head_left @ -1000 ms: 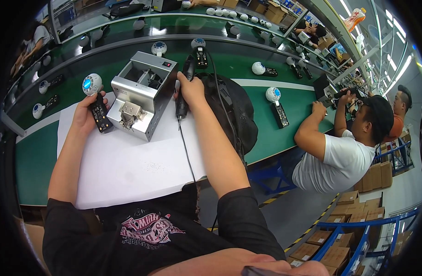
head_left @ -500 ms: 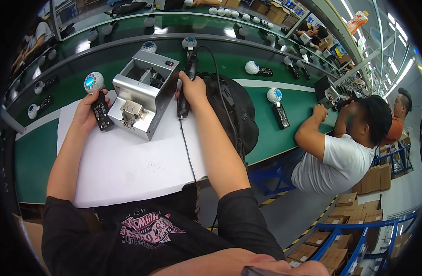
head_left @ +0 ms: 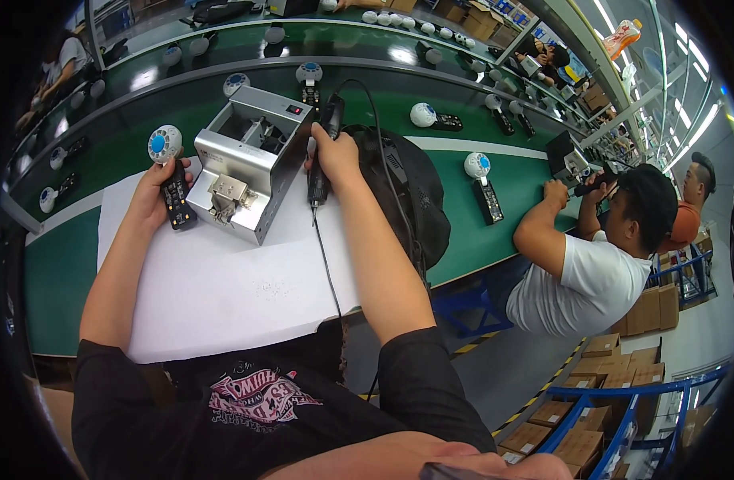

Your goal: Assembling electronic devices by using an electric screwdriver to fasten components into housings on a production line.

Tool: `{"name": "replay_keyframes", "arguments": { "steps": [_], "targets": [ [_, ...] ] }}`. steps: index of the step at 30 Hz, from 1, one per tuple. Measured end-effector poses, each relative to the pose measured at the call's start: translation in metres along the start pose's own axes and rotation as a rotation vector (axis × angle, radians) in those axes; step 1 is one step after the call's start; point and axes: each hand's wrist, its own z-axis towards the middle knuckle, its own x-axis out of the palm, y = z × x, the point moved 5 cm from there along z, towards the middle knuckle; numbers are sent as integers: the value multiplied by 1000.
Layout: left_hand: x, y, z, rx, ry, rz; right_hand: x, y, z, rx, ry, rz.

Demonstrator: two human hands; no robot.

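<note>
My left hand (head_left: 157, 192) is closed around the black body of a handheld device (head_left: 175, 196), whose round white head with a blue disc points away from me. In my right hand (head_left: 335, 156) is a black electric screwdriver (head_left: 318, 184), gripped around its middle. One dark cable arches near its far end; another runs from its near end toward my lap. Between my hands stands a silver metal screw feeder (head_left: 247, 168) with an open top and a red switch. It rests on a white sheet (head_left: 223, 320), where tiny dark specks (head_left: 277, 288) lie scattered.
A black bag (head_left: 407, 192) lies right of my right forearm. Beyond it, another device (head_left: 484, 188) lies on the green table (head_left: 455, 248). More devices sit on the green conveyor (head_left: 383, 104) ahead. At right, a co-worker (head_left: 591, 272) holds a screwdriver near another metal box (head_left: 568, 156).
Devices on the near conveyor have shifted left, those on the far one right. The co-worker's screwdriver has moved. My hands have barely moved; the blue disc on my device looks darker.
</note>
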Motion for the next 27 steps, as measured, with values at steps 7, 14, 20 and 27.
{"name": "replay_keyframes", "arguments": {
  "steps": [7, 14, 20, 27],
  "targets": [
    [17, -7, -10, -29, -2, -43, -5, -2, 0, 7, -7, 25],
    [17, -19, -15, 10, -59, -53, 1, -3, 6, -23, -10, -4],
    [0, -17, -26, -122, -155, -118, 17, -10, 14, 3, 40, -82],
    [-2, -12, -47, -88, -100, -77, -8, -20, 14, -45, 12, -54]
  ]
}}
